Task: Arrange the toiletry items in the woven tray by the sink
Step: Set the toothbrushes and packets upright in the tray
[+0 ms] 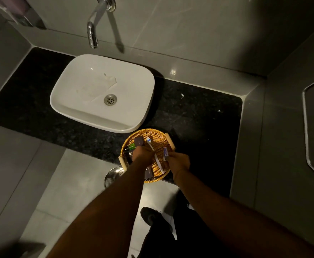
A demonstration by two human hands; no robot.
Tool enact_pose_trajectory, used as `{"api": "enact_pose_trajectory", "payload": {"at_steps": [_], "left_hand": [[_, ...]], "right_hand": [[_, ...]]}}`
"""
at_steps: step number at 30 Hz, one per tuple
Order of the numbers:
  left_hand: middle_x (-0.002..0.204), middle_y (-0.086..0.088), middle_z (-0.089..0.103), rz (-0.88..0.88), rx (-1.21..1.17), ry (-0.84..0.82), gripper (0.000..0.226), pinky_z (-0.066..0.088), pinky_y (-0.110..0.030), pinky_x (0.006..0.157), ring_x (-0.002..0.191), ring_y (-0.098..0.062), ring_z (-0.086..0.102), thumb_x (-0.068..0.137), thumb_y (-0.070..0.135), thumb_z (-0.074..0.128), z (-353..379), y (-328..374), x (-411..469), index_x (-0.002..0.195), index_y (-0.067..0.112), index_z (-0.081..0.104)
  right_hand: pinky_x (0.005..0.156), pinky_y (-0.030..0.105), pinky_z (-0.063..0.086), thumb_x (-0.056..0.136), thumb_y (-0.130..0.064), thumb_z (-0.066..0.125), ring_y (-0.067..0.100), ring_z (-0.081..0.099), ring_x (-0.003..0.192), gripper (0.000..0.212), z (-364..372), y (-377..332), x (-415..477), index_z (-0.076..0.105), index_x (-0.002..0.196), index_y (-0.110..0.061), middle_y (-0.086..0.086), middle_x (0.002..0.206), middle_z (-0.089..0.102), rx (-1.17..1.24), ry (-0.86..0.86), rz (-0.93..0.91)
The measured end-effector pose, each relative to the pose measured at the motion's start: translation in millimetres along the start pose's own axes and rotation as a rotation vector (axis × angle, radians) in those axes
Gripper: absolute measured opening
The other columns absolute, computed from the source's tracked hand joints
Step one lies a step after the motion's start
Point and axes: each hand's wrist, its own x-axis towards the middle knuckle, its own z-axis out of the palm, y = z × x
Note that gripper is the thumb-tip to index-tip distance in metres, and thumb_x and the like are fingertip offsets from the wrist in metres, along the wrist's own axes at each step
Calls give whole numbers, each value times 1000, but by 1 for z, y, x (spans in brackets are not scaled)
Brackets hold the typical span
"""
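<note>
A round woven tray (158, 135) with wooden handles sits on the black counter's front edge, right of the sink. In it lie a white toothbrush (151, 144) with a blue-bristled head, a dark square box (139, 141), a green-tipped small bottle (131, 146), a dark sachet (129, 154) and a dark box (149, 173) at the near rim. My left hand (143, 153) is closed around the toothbrush's middle. My right hand (178, 162) grips a small white and blue tube (165, 153) held upright over the tray's right side.
A white basin (104, 92) holding crumpled paper stands at the left of the black counter (199, 116), under a chrome wall tap (92, 34). Small white scraps lie on the counter at the right. A metal bin lid (113, 176) and my shoe (149, 216) are on the tiled floor.
</note>
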Motion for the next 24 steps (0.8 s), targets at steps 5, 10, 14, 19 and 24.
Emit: {"api": "enact_pose_trajectory", "payload": {"at_steps": [5, 10, 14, 19, 24], "left_hand": [[106, -19, 81, 54, 63, 82, 21, 67, -48, 95, 100, -32, 82, 104, 18, 69, 4, -7, 0, 111, 1, 78], [111, -13, 81, 115, 105, 122, 20, 63, -46, 102, 106, -26, 78, 104, 19, 68, 7, -13, -1, 114, 6, 78], [115, -10, 81, 170, 127, 159, 22, 62, -45, 103, 109, -23, 77, 105, 20, 65, 7, -13, -5, 121, 10, 77], [117, -9, 80, 239, 169, 194, 23, 62, -45, 102, 109, -24, 77, 107, 21, 61, 5, -12, -17, 124, 14, 76], [117, -7, 79, 347, 285, 221, 28, 64, -44, 97, 108, -25, 77, 110, 31, 54, -9, -15, -36, 129, 22, 73]], "right_hand": [[91, 37, 63, 91, -39, 79, 30, 76, 108, 43, 14, -2, 1, 78, 119, -6, 13, 118, 78, -268, 30, -85], [89, 37, 64, 91, -25, 81, 30, 76, 108, 30, 17, 1, 2, 80, 116, -10, 11, 118, 79, -290, 72, -129], [89, 38, 65, 92, -23, 80, 30, 77, 108, 29, 20, 2, 1, 79, 118, -10, 9, 117, 79, -304, 106, -133], [88, 37, 63, 100, -29, 68, 31, 77, 106, 30, 19, -2, -4, 77, 116, -6, 13, 116, 79, -345, 163, -149], [90, 37, 60, 103, -37, 62, 31, 75, 107, 37, 16, -5, -15, 72, 117, -4, 14, 116, 77, -388, 169, -175]]}}
